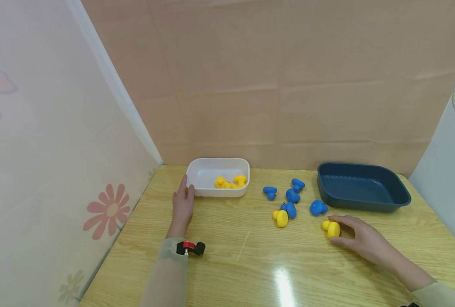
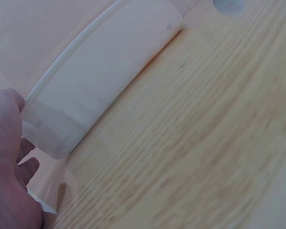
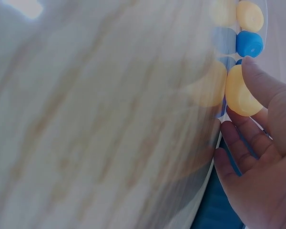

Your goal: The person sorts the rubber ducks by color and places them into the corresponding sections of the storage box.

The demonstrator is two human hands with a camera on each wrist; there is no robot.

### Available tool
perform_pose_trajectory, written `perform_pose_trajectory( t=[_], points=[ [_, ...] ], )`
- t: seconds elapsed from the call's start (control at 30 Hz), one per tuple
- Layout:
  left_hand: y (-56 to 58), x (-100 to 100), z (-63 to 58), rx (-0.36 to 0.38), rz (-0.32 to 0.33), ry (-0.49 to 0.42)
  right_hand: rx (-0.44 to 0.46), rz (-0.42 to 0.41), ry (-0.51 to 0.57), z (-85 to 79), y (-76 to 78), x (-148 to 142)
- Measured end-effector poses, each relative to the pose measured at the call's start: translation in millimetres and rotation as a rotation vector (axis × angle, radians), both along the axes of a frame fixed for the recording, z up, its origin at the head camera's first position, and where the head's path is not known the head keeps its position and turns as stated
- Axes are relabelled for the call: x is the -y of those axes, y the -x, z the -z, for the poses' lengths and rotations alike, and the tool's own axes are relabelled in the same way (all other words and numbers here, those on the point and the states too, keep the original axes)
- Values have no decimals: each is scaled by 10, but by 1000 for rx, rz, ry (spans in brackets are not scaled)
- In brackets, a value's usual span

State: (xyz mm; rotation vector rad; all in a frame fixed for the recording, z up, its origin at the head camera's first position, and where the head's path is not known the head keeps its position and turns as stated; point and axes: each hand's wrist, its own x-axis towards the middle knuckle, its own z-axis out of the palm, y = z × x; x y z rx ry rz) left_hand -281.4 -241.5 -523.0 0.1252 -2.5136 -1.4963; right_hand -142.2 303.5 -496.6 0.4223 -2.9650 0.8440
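A white bin (image 1: pixel 220 193) holds yellow rubber ducks (image 1: pixel 220 182) in its front right part. My left hand (image 1: pixel 183 204) rests against the bin's front left corner; its thumb (image 2: pixel 12 100) lies at the wall in the left wrist view. Over on the right, my right hand (image 1: pixel 365 238) has thumb and fingers on either side of a yellow rubber duck (image 1: pixel 333 229), which lies on its side at the table. The right wrist view shows the thumb (image 3: pixel 260 81) on this yellow duck (image 3: pixel 239 93), with the fingers partly behind it.
Several blue rubber ducks (image 1: pixel 292 195) lie on the wooden table (image 1: pixel 220 256) between the bins. Another yellow duck (image 1: pixel 282 218) touches one of them. A dark blue bin (image 1: pixel 359 205) stands at the back right. Brown paper (image 1: pixel 231 85) covers the wall behind.
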Motion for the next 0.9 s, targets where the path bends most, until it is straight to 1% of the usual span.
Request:
perform_pose_trajectory(
  t=[0.2, 0.33, 0.53, 0.57, 0.73, 0.9],
  points=[
    [-8, 3, 12, -1, -2, 0, 13, 10, 8, -3, -9, 14],
    [-6, 7, 17, 1, -1, 0, 4, 3, 8, 3, -9, 13],
    [-8, 7, 16, 6, 2, -1, -4, 15, -5, -8, -6, 31],
    [-8, 5, 13, 1, 3, 2, -10, 21, -9, -13, -6, 39],
    [-7, 4, 10, -29, 5, 28, -47, 1, 13, -49, 11, 59],
    [-3, -2, 9, -23, 2, 24, -68, -12, 34, -104, 32, 105]
  ],
)
